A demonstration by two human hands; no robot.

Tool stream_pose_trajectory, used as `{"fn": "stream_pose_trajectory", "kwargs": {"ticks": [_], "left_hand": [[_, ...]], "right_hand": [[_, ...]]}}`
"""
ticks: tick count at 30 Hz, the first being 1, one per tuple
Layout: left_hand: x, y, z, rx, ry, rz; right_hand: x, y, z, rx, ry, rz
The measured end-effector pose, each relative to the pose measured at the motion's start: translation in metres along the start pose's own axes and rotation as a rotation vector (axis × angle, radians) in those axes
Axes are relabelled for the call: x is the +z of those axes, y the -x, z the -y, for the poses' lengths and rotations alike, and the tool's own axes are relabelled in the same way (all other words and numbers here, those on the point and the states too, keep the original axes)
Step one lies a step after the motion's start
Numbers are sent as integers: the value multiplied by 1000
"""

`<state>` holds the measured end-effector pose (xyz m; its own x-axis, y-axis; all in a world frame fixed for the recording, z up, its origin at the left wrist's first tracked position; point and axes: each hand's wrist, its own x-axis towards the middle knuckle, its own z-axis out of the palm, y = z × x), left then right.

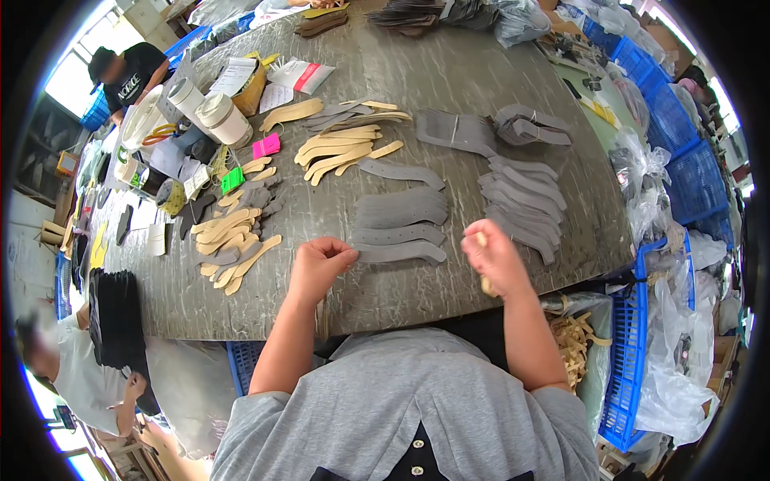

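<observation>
My left hand (319, 268) is closed in a pinch at the left end of the nearest grey curved strip (401, 253), which lies flat on the table. Above that strip are another grey strip with small holes and an overlapping row of grey strips (401, 208). My right hand (496, 260), slightly blurred, is curled around a pale tan piece (486, 286) whose ends show above and below the fingers; its exact kind is unclear. Just beyond the right hand lies a fanned stack of grey strips (525, 200).
Cream curved strips (341, 151) and a mixed cream-and-grey pile (233, 240) lie left. Bundled grey strips (455, 132) sit farther back. White containers (224, 120) stand at the far left. Below the right table edge are tan scraps (571, 345) and a blue crate (626, 361). Other people sit left.
</observation>
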<state>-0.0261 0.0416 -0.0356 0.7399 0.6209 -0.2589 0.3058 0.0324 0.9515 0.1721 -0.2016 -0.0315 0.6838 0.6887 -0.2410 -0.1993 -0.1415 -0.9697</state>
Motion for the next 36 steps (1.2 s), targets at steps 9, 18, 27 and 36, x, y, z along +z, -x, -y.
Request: {"fn": "stream_pose_trajectory", "kwargs": {"ticks": [9, 18, 27, 36], "left_hand": [[3, -14, 4, -34, -247, -14], [6, -17, 8, -7, -452, -37], [7, -21, 10, 17, -547, -19], [12, -22, 3, 49, -655, -1]], "right_hand": [[38, -18, -44, -132, 221, -52], [43, -19, -48, -150, 394, -130], [47, -18, -45, -266, 630, -145], [68, -2, -35, -669, 1199, -1]]}}
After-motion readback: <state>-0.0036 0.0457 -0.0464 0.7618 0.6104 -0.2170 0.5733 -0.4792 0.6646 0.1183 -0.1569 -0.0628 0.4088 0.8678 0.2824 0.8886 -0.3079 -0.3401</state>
